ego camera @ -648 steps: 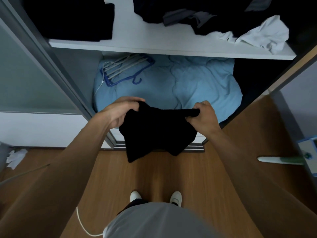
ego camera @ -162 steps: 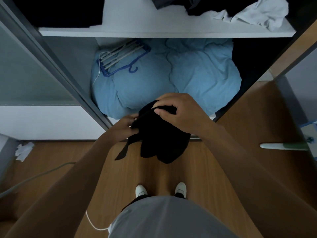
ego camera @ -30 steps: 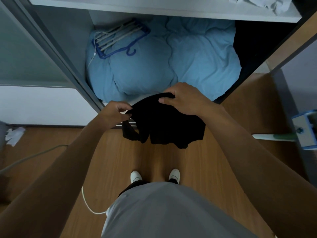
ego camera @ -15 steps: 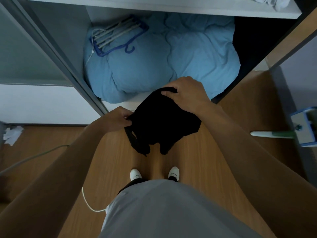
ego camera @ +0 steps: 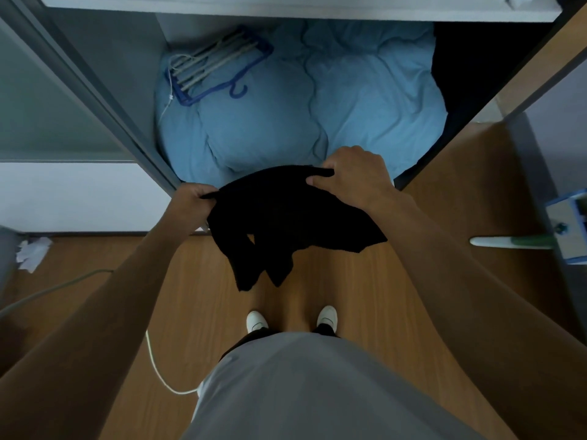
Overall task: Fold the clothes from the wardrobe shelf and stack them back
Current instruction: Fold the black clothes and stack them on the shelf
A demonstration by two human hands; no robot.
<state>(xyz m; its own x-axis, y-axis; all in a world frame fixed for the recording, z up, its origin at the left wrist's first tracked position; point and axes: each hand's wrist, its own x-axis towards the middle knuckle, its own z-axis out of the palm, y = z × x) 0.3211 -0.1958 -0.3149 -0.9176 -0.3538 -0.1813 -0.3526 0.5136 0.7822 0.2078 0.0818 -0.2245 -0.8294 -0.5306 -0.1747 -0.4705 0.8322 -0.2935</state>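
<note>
Standing on a brown wood-plank floor (ego camera: 413, 281), a person in a plain grey top (ego camera: 317, 392) is facing an open grey-framed wardrobe (ego camera: 95, 90), whose white shelf board (ego camera: 286, 12) is running along the top of the view. A puffy pale blue duvet (ego camera: 317, 106) is filling the wardrobe's bottom compartment from its left wall almost to its right side, where a dark mass is sitting in shadow, too dim to identify. A crumpled black cloth garment (ego camera: 286, 214) is hanging in the air over the front edge of that compartment, off the shelf and only partly folded, with loose ends drooping towards the floor. The hands are holding it apart from each other: the left hand (ego camera: 190, 208) is gripping the garment's left end with curled fingers, and the right hand (ego camera: 352, 176) is pinching its upper right edge, slightly higher and nearer the duvet. A blue plastic hanger with pale bars (ego camera: 219, 71) is lying on the duvet's back left corner. Two white shoes (ego camera: 256, 320) are showing below the garment, a thin white cable (ego camera: 158, 369) is curving over the floor to their left, and crumpled white paper (ego camera: 31, 252) is lying at the floor's left edge.
</note>
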